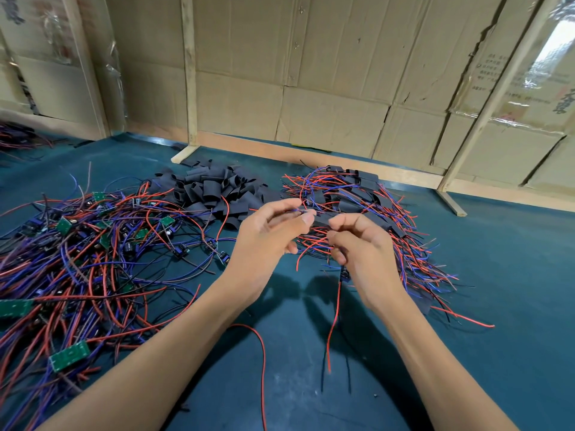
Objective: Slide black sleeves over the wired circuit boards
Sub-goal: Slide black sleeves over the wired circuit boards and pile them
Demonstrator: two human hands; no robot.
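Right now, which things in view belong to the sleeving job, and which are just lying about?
Job:
left hand and right hand, holding a sleeve between them
sleeve pile
bare boards, on the left
sleeved boards, on the right

Lying about:
cardboard wall
wood posts
far wire heap, far left
green mat

Both hands up over the teal table (497,306): left hand (267,234) and right hand (357,244) pinch one black sleeve (322,219) between them, red wire (334,321) dangling beneath.
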